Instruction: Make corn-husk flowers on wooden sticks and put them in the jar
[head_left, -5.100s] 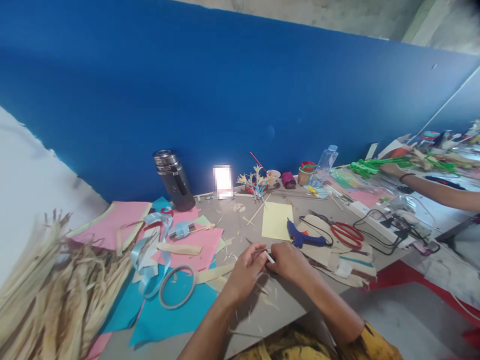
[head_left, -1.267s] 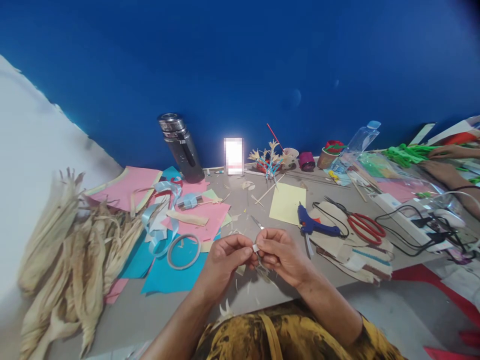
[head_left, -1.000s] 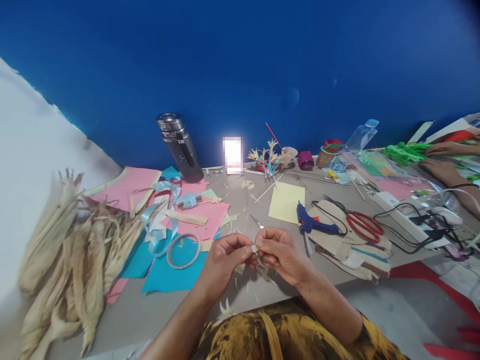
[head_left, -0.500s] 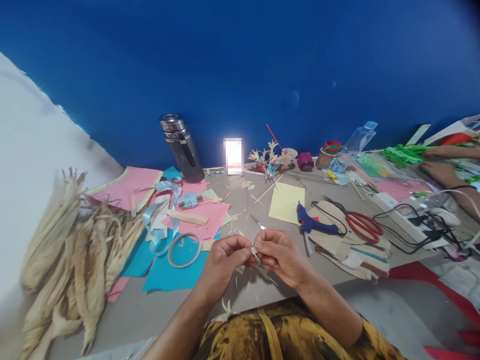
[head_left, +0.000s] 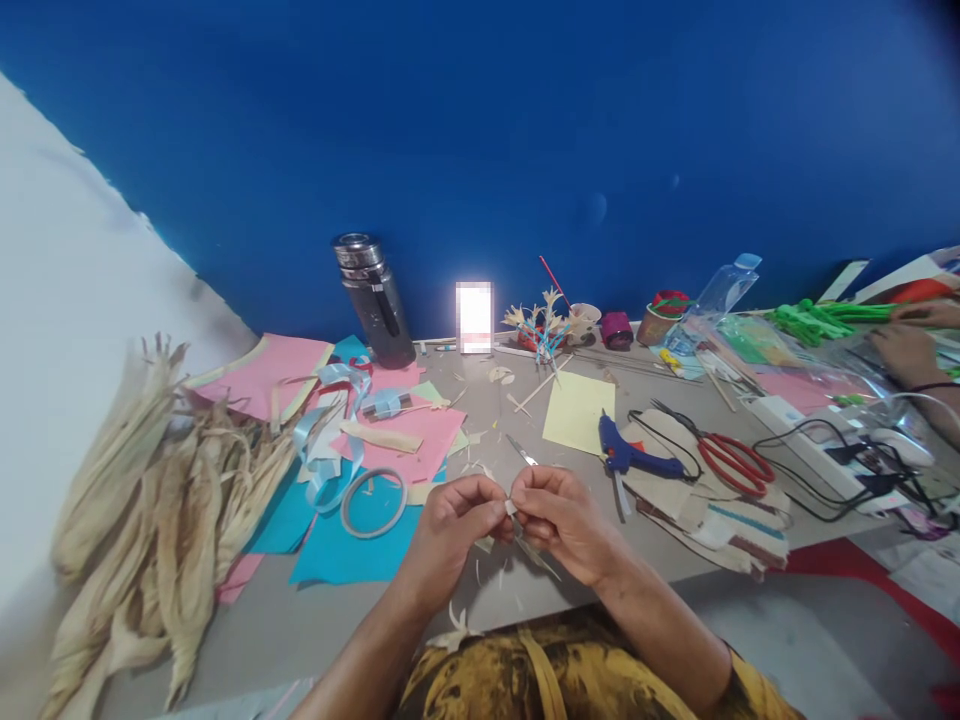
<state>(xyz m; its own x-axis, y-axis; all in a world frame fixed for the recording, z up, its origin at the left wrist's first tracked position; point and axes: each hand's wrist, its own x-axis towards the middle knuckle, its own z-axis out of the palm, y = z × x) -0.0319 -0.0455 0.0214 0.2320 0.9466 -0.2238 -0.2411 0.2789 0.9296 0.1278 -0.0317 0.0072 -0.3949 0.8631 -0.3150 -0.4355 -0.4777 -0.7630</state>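
Observation:
My left hand (head_left: 463,520) and my right hand (head_left: 561,520) meet above the table's front edge, thumbs and forefingers pinched together. Between their fingertips is a small pale strip of corn husk (head_left: 511,507); its lower part hangs under my right fingers. Just beyond the hands lies a pointed metal blade (head_left: 521,450), its near end close to my right hand. Thin husk scraps are scattered on the table below and behind the strip. A cut husk piece (head_left: 453,632) rests at the table edge near my lap.
Dried corn husks (head_left: 142,540) are heaped at left beside coloured paper (head_left: 337,555) and a tape ring (head_left: 373,503). A blue glue gun (head_left: 637,455), red-handled scissors (head_left: 739,462) and a power strip (head_left: 817,455) lie right. A flask (head_left: 375,305) stands behind. Another person's hand (head_left: 904,352) is far right.
The whole view has shifted slightly, so things appear a little further right and lower. My hands keep the same pinch on the husk strip; the other person's hands have moved right.

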